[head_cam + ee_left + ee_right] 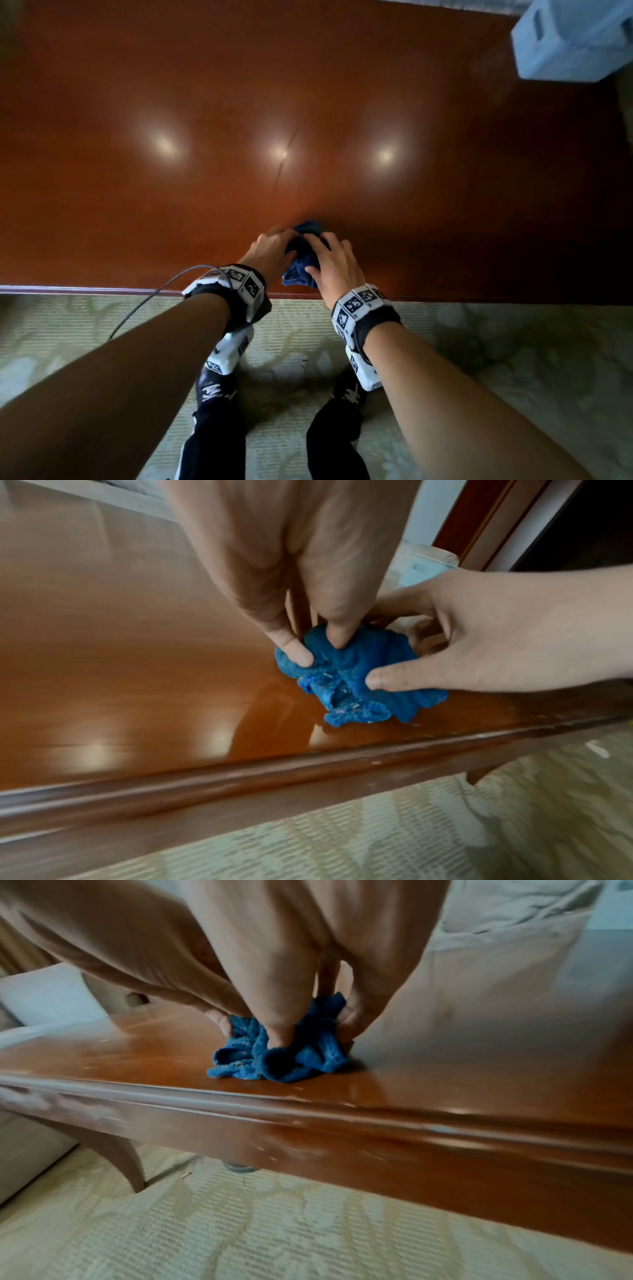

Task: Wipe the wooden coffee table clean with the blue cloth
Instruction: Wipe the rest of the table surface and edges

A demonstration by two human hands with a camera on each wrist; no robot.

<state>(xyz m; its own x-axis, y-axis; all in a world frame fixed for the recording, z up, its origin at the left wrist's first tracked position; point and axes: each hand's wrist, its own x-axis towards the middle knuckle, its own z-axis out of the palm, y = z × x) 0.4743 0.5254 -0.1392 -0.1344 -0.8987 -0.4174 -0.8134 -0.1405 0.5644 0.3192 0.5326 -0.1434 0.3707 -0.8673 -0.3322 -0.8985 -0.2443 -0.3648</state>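
Blue cloth (301, 265) bunched on wooden coffee table (308, 102), near the front edge. Left hand (270, 248) and right hand (337, 265) both pinching into it, fingertips (301, 653) dug in. Glossy reddish top, three light reflections. Pale patterned carpet (479, 359) below. Light-blue box (575, 41) at far right corner.

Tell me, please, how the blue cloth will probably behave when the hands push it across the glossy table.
The blue cloth is bunched into soft folds, so it is probably floppy and will change shape rather than slide as one stiff piece. The wooden table shines with reflections, so the cloth should glide easily. Both the left hand and right hand grip it, which should keep it gathered.
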